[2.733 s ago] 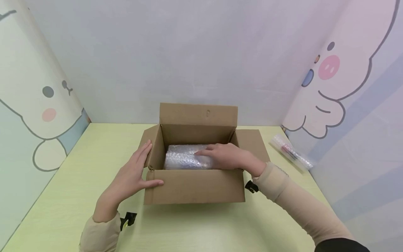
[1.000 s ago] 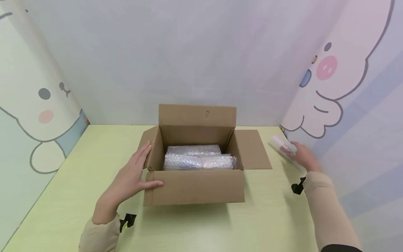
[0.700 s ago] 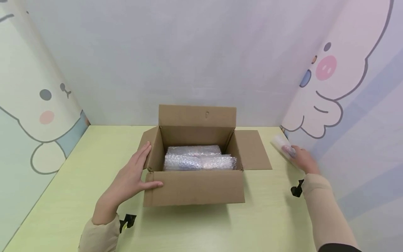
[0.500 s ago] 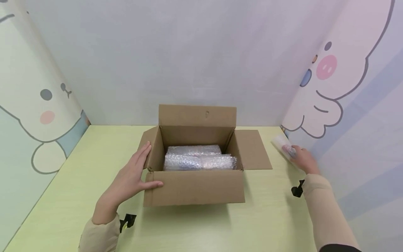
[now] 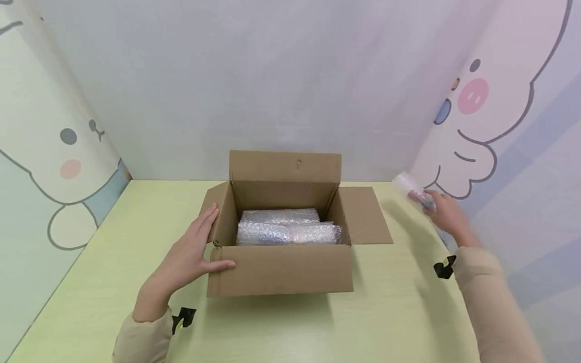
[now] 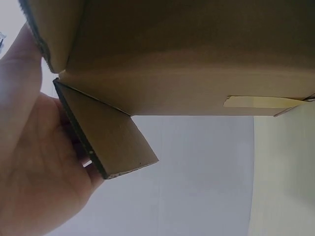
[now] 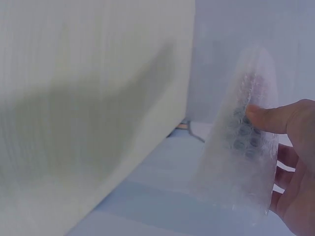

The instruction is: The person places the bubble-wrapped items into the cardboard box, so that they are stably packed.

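An open cardboard box (image 5: pixel 280 270) stands mid-table in the head view, its flaps folded outward. My left hand (image 5: pixel 186 254) rests at its left front corner, fingers straight along the left flap (image 6: pixel 108 132) and thumb lying on the front flap. Inside the box lie bubble-wrapped bundles (image 5: pixel 268 234), side by side lengthwise. My right hand (image 5: pixel 447 214), at the table's right edge, holds another bubble-wrapped roll (image 5: pixel 406 185) up off the table, tilted. In the right wrist view the thumb presses on the roll (image 7: pixel 241 162), and a reddish, dark thing shows faintly through the wrap.
The pale yellow-green table (image 5: pixel 290 333) meets a grey wall (image 5: pixel 290 91) behind it. Cartoon-printed walls (image 5: pixel 508 212) stand close on both sides, the right one near my right hand. The box's right flap (image 5: pixel 365 216) juts out toward that hand.
My right hand left a bundle in the box, reached right to the wrapped roll lying on the table, gripped it and has now lifted it. The left hand has stayed on the box.
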A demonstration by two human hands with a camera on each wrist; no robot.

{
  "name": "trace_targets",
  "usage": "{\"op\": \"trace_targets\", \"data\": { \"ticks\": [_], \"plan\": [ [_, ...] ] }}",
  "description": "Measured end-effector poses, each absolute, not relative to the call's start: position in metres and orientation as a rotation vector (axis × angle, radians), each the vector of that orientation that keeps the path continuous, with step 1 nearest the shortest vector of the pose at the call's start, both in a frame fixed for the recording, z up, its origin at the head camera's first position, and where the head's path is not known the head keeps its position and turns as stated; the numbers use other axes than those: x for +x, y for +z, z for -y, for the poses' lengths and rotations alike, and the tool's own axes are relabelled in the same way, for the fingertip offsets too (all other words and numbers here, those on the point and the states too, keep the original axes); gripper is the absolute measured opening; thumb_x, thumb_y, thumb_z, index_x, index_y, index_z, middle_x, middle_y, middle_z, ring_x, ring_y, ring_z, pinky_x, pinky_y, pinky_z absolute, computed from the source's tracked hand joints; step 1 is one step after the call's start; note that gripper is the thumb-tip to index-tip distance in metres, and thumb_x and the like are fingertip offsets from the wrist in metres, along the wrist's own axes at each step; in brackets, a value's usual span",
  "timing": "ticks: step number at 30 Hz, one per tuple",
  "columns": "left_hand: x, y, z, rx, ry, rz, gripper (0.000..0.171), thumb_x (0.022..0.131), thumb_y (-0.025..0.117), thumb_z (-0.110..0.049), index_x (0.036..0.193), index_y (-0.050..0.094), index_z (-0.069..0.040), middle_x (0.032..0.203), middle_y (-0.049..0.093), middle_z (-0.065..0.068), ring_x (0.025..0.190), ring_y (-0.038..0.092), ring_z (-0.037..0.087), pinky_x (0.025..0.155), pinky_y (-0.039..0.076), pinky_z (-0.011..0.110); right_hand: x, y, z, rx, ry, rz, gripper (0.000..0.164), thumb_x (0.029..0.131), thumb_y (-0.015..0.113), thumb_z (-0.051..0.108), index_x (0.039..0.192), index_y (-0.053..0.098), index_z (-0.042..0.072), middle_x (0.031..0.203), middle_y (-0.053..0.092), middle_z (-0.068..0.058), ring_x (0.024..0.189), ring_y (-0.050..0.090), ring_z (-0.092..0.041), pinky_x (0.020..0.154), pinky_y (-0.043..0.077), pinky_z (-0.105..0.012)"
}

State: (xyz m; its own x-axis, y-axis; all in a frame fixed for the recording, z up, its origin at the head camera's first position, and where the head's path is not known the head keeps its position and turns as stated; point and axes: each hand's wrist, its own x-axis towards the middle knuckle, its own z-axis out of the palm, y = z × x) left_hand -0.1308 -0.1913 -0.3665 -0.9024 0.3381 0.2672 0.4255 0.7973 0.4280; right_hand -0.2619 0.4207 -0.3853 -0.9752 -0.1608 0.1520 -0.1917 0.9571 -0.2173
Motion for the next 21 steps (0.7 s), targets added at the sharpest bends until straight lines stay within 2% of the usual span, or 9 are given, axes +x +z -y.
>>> {"op": "trace_targets", "data": {
  "ticks": [9,16,21],
  "plan": [
    [-0.131,-0.365,0.192,-0.599,-0.735,2.824,0.117,0.07,0.081,-0.052,0.154,0.015,-0.003,0.16,0.019,0.019,0.144,0.026,0.042,0.105,0.038,0.062,-0.249,-0.321,-0.381,0.312,0.268,2.911,0.058,0.09,0.062,0.01,0.144,0.04,0.008,0.13,0.047,-0.033,0.116,0.043,-0.055,0.077,0.041,-0.072],
    [-0.131,-0.365,0.192,-0.606,-0.739,2.812,0.117,0.07,0.081,-0.051,0.155,0.016,-0.004,0.16,0.02,0.019,0.143,0.027,0.042,0.105,0.038,0.062,-0.237,-0.291,-0.343,0.534,0.311,2.757,0.06,0.086,0.068,0.003,0.141,0.045,0.008,0.13,0.051,-0.029,0.118,0.046,-0.048,0.092,0.04,-0.065],
    [-0.131,-0.366,0.192,-0.607,-0.75,2.817,0.118,0.07,0.081,-0.052,0.155,0.014,-0.005,0.161,0.019,0.018,0.144,0.025,0.042,0.105,0.038,0.062,-0.229,-0.276,-0.315,0.628,0.307,2.679,0.063,0.084,0.07,0.002,0.141,0.047,0.014,0.129,0.054,-0.023,0.118,0.048,-0.044,0.084,0.044,-0.064]
  ]
}}
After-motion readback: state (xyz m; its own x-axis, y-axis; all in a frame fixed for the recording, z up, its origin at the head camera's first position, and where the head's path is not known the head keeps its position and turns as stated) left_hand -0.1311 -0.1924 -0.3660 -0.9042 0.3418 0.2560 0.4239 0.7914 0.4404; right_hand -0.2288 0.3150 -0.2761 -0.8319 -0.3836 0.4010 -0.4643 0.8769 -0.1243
